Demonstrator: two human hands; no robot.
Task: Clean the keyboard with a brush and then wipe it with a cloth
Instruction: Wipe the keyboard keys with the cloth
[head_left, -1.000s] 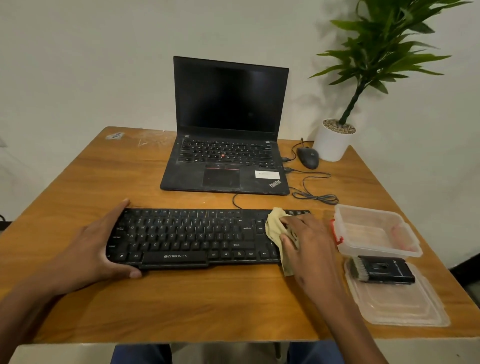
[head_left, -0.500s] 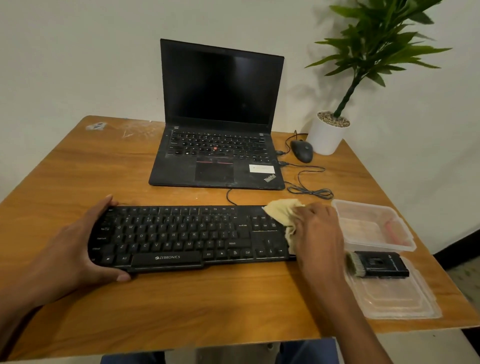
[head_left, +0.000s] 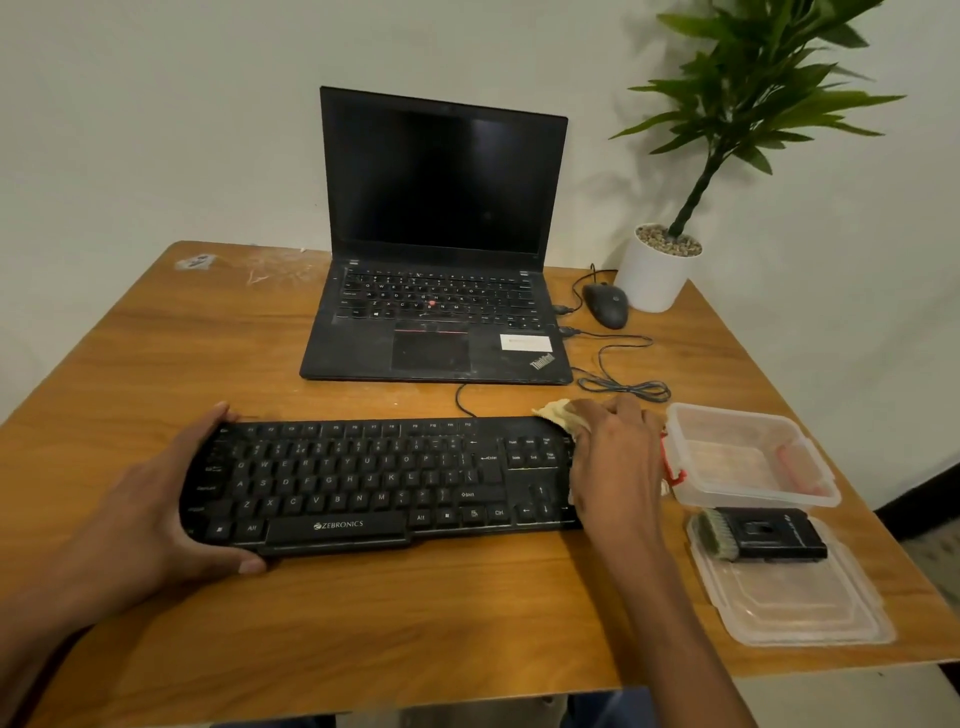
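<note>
A black keyboard (head_left: 374, 480) lies across the near middle of the wooden table (head_left: 363, 618). My left hand (head_left: 161, 506) grips its left end, thumb at the front edge and fingers over the back edge. My right hand (head_left: 615, 460) covers the keyboard's right end and holds a pale yellow cloth (head_left: 558, 413) against it; only a corner of the cloth shows beyond my fingers. The black brush (head_left: 761, 535) with pale bristles lies on a clear lid (head_left: 800, 608) at the right.
An open black laptop (head_left: 441, 312) stands behind the keyboard. A mouse (head_left: 605, 305), its coiled cable (head_left: 623, 387) and a potted plant (head_left: 657, 273) sit at the back right. A clear plastic container (head_left: 748, 457) stands just right of my right hand.
My right hand has slid the cloth rightward and toward the keyboard's back right corner. My left hand keeps its grip on the left end. The camera has shifted slightly.
</note>
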